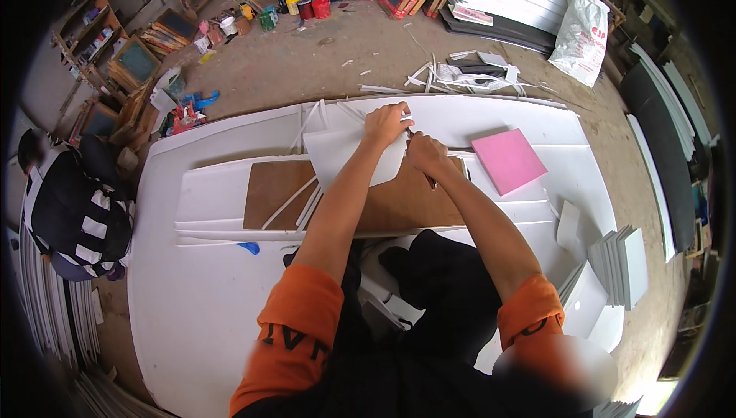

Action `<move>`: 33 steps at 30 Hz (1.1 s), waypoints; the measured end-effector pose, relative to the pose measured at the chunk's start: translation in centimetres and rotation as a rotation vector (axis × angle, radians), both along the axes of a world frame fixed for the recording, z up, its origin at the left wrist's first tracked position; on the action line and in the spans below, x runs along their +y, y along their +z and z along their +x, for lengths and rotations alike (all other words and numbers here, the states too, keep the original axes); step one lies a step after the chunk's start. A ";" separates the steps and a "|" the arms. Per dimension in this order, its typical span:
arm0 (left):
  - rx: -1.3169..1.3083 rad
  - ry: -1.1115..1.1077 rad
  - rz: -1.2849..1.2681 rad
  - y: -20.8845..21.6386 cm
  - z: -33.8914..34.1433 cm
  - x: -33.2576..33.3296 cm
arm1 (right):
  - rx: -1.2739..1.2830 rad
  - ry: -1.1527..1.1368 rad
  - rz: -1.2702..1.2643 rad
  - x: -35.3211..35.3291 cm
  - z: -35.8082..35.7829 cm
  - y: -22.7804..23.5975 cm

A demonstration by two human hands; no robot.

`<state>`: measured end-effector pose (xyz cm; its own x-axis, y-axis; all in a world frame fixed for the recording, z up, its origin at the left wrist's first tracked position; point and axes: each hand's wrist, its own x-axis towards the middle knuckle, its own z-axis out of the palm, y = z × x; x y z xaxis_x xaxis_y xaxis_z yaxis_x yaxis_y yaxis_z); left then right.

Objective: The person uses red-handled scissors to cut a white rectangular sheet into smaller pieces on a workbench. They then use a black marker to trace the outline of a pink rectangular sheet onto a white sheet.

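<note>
The left hand (pixel 389 123) curls at the far edge of the sheet (pixel 332 148), grip unclear; the right hand (pixel 426 151), just beside it, holds a tool (pixel 432 181). The sheet overlies the brown board (pixel 268 184).

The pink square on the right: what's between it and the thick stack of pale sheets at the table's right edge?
In the head view, a small white piece lies between the pink square and the pale stack.
</note>
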<state>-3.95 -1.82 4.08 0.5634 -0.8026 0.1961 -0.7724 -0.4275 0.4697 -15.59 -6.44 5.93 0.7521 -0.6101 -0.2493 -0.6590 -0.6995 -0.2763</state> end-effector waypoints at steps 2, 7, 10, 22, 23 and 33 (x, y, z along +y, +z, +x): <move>-0.031 0.020 -0.075 -0.4 0.6 0.2 | 0.051 0.012 -0.003 0.5 0.0 0.9; 0.040 0.046 -0.043 0.1 0.8 0.4 | 0.112 0.041 0.042 0.8 -1.5 2.3; 0.094 0.025 -0.079 0.6 0.4 0.3 | 0.101 0.036 0.143 -0.1 -1.8 2.2; 0.089 -0.112 -0.158 -0.4 1.0 0.1 | 0.108 0.049 0.079 -1.1 1.0 -2.3; 0.094 -0.113 -0.156 -0.4 1.1 0.0 | 0.071 0.041 0.094 -1.4 1.0 -2.8; -0.110 -0.057 0.105 -0.6 1.1 -0.3 | -0.022 0.038 0.068 -0.8 0.3 -2.8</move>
<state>-2.89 -2.12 3.43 0.4961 -0.8519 0.1680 -0.8413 -0.4237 0.3358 -15.30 -7.23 3.12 0.7803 -0.5629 -0.2724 -0.6254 -0.7030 -0.3386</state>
